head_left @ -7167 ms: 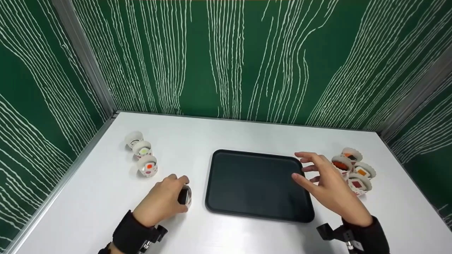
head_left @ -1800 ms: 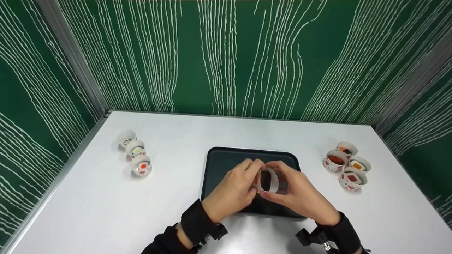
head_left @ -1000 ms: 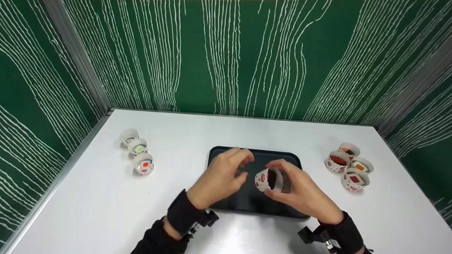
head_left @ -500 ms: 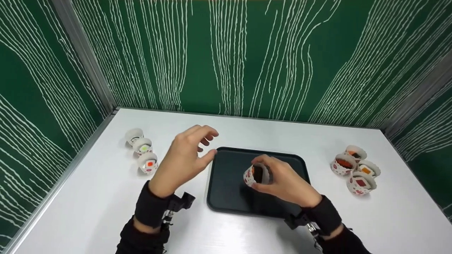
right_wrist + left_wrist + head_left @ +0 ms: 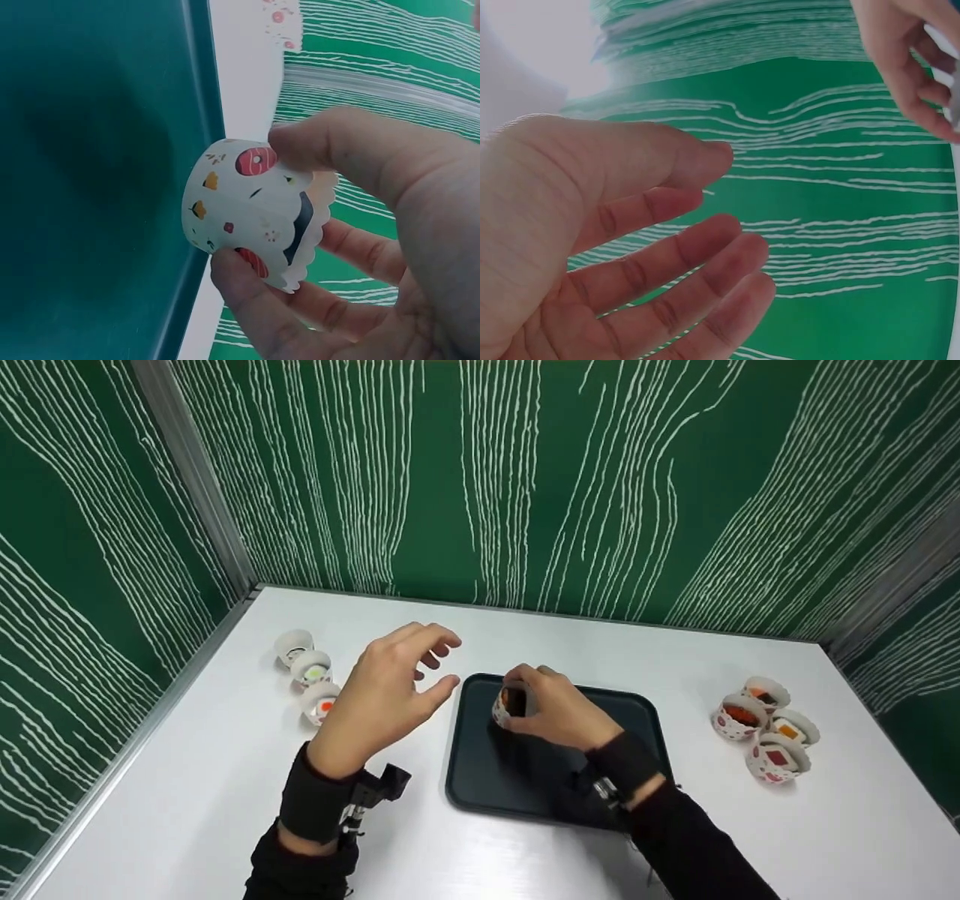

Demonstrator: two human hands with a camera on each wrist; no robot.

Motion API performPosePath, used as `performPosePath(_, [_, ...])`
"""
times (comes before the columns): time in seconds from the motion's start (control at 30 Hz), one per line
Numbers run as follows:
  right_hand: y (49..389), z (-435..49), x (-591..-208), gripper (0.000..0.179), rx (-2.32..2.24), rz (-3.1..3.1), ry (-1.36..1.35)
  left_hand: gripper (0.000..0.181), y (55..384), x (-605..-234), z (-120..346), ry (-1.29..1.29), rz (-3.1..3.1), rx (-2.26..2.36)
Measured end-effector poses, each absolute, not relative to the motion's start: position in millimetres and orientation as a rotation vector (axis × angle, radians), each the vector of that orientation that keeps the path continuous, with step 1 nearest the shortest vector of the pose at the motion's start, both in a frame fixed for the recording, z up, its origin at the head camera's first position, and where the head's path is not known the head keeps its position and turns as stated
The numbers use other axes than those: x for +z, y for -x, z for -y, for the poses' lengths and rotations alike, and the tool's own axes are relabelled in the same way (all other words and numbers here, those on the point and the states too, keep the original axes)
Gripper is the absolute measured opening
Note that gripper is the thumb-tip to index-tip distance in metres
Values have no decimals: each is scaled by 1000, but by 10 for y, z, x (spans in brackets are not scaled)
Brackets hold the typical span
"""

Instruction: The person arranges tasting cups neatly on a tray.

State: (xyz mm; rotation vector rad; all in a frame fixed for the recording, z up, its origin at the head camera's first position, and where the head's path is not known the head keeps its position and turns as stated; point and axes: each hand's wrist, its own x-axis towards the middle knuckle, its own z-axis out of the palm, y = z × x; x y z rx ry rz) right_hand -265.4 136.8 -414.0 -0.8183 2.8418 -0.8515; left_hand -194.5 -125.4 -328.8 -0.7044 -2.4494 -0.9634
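My right hand (image 5: 562, 709) pinches a paper baking cup (image 5: 502, 712) over the far left corner of the dark tray (image 5: 487, 787). Black and orange show inside this cup, like a piece of sushi. In the right wrist view, thumb and fingers hold the white, doughnut-printed cup (image 5: 240, 206) by its sides, tilted, at the tray (image 5: 90, 187) edge. My left hand (image 5: 382, 697) hovers left of the tray, fingers relaxed and nothing in them. The left wrist view shows the same left hand (image 5: 645, 217) with its palm bare.
Three paper cups (image 5: 310, 669) with small sushi-like pieces stand in a row at the left, the nearest partly behind my left hand. Several more filled cups (image 5: 739, 718) cluster right of the tray. Green walls (image 5: 435, 472) with white lines enclose the white table (image 5: 405, 847).
My left hand took the baking cup from left of the tray, passed it to my right hand and drew back leftward. My right hand has carried it to the tray's far left.
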Motion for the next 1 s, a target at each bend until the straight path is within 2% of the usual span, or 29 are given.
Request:
performPosePath(0.7, [3041, -1028, -4187, 41, -810, -2844, 787, 29, 1960, -3296, 1275, 718, 2486, -953])
performPosePath(1.0, [3090, -942, -4231, 46, -762, -2885, 825, 29, 1967, -3317, 1271, 735, 2468, -959])
